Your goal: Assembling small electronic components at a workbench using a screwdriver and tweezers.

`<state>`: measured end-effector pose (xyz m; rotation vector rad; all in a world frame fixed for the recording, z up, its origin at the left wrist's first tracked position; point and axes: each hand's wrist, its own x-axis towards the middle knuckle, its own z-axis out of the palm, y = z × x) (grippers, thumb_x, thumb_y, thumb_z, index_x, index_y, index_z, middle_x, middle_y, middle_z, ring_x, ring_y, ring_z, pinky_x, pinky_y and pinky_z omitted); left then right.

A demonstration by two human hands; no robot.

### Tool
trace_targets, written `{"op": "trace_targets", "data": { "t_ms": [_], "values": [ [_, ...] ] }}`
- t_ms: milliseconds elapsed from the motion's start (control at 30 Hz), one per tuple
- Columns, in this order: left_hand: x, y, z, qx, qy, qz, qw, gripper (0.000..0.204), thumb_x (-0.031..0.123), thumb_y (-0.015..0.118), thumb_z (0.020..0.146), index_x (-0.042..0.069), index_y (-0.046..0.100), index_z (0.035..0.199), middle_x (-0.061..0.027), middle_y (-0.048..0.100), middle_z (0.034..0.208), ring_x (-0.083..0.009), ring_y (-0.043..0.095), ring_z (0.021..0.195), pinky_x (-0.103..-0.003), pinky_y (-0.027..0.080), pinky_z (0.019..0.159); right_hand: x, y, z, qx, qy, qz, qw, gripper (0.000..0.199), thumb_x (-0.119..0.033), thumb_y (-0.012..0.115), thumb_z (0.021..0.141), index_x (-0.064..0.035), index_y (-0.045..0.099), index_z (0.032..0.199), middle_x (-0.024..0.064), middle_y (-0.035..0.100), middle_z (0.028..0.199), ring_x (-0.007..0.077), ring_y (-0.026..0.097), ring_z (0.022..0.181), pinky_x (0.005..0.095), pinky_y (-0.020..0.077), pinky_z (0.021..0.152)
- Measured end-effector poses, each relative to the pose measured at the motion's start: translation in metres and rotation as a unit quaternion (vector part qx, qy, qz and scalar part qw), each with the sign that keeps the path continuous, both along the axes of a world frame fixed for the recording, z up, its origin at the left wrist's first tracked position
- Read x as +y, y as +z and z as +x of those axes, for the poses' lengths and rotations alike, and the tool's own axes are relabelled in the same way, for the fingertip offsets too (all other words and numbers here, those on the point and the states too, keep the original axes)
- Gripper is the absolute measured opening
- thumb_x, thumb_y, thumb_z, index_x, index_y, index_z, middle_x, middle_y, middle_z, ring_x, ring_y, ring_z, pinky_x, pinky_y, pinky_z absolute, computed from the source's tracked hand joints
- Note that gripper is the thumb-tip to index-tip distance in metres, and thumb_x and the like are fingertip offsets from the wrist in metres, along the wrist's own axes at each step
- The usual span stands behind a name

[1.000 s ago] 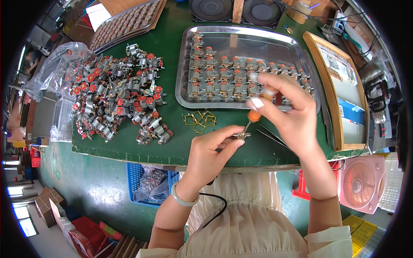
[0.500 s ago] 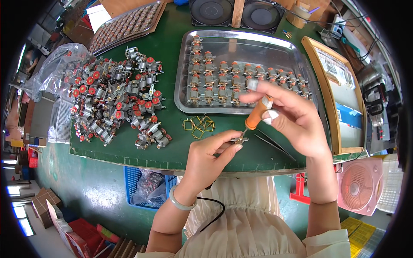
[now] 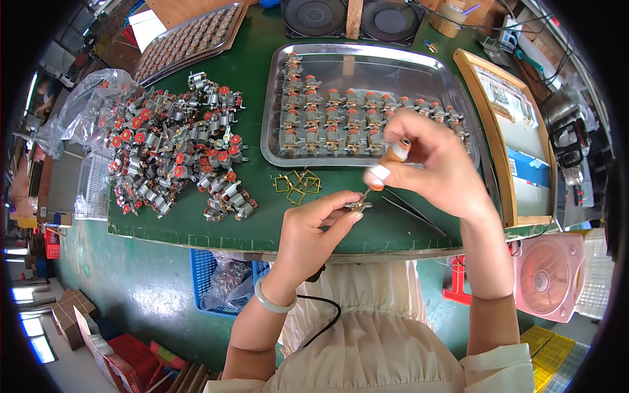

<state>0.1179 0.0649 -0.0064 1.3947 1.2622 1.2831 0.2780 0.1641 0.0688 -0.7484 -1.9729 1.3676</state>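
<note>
In front of me, my left hand (image 3: 308, 232) pinches a small metal motor-like part (image 3: 358, 205) between thumb and fingertips, just over the table's front edge. My right hand (image 3: 436, 167), slightly blurred, is closed round a screwdriver (image 3: 398, 152) with an orange handle. The handle leans, and the shaft points down to the part in my left hand. Whether its tip sits in a screw is too small to tell. A pair of tweezers (image 3: 416, 215) lies below my right hand. Left of these, several brass-coloured wire frames (image 3: 296, 186) lie on the green table.
A large heap of small metal motors (image 3: 177, 147) with red ends covers the table's left. Beyond my hands stands a metal tray (image 3: 268, 131) with rows of assembled pieces. A second full tray (image 3: 190, 39) is at the back left. A wood-framed case (image 3: 517, 219) stands right.
The fingers of my right hand, spread round the handle before, are now curled closer about it. The screwdriver has shifted slightly left. My left hand keeps its pinch on the part.
</note>
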Motion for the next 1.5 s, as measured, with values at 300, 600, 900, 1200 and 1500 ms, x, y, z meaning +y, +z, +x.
{"op": "trace_targets", "data": {
  "t_ms": [300, 600, 900, 1200, 1500],
  "values": [
    [-0.003, -0.001, 0.003, -0.008, 0.000, -0.002, 1.000, 0.024, -0.002, 0.062, 0.077, -0.002, 0.059, 0.101, -0.0095, 0.064, 0.095, -0.0132, 0.063, 0.081, -0.025, 0.052, 0.073, -0.020, -0.014, -0.006, 0.099, -0.142, -0.017, 0.985, 0.032, -0.016, 0.067, 0.076, -0.0050, 0.039, 0.065, 0.0054, 0.056, 0.065, 0.0083, 0.057, 0.059, 0.0214, 0.0402, 0.045],
    [-0.006, 0.022, 0.001, -0.280, -0.048, -0.098, 0.954, 0.028, 0.012, 0.049, 0.089, -0.004, 0.052, 0.111, -0.0075, 0.056, 0.084, -0.0264, 0.063, 0.082, -0.030, 0.054, 0.072, -0.064, -0.032, 0.021, 0.121, -0.097, -0.359, 0.920, 0.022, -0.011, 0.062, 0.080, 0.0006, 0.051, 0.096, -0.0015, 0.047, 0.060, 0.0040, 0.041, 0.044, 0.0190, 0.0324, 0.037],
    [-0.007, 0.026, 0.008, -0.317, -0.084, -0.126, 0.936, 0.029, 0.013, 0.045, 0.091, -0.006, 0.048, 0.113, -0.0188, 0.060, 0.098, -0.0297, 0.064, 0.077, -0.032, 0.056, 0.066, -0.070, -0.044, 0.007, 0.318, -0.133, -0.338, 0.876, 0.020, -0.009, 0.059, 0.083, 0.0038, 0.053, 0.096, 0.0002, 0.049, 0.060, 0.0040, 0.039, 0.045, 0.0206, 0.0356, 0.039],
    [-0.007, 0.026, 0.010, -0.336, -0.101, -0.123, 0.928, 0.029, 0.013, 0.045, 0.091, -0.006, 0.048, 0.113, -0.0193, 0.059, 0.098, -0.0302, 0.064, 0.078, -0.033, 0.057, 0.067, -0.074, -0.047, 0.011, 0.329, -0.151, -0.319, 0.876, 0.015, -0.005, 0.058, 0.082, 0.0026, 0.054, 0.094, 0.0020, 0.052, 0.064, 0.0047, 0.040, 0.045, 0.0206, 0.0359, 0.039],
    [-0.006, 0.029, 0.015, -0.358, -0.048, -0.103, 0.927, 0.021, 0.015, 0.049, 0.090, -0.004, 0.049, 0.099, -0.0129, 0.060, 0.090, -0.0244, 0.064, 0.079, -0.031, 0.055, 0.067, -0.088, -0.053, 0.014, 0.180, -0.126, -0.155, 0.963, 0.027, 0.002, 0.060, 0.076, -0.0008, 0.048, 0.101, -0.0055, 0.040, 0.059, 0.0005, 0.035, 0.052, 0.0170, 0.0293, 0.046]
  ]
}}
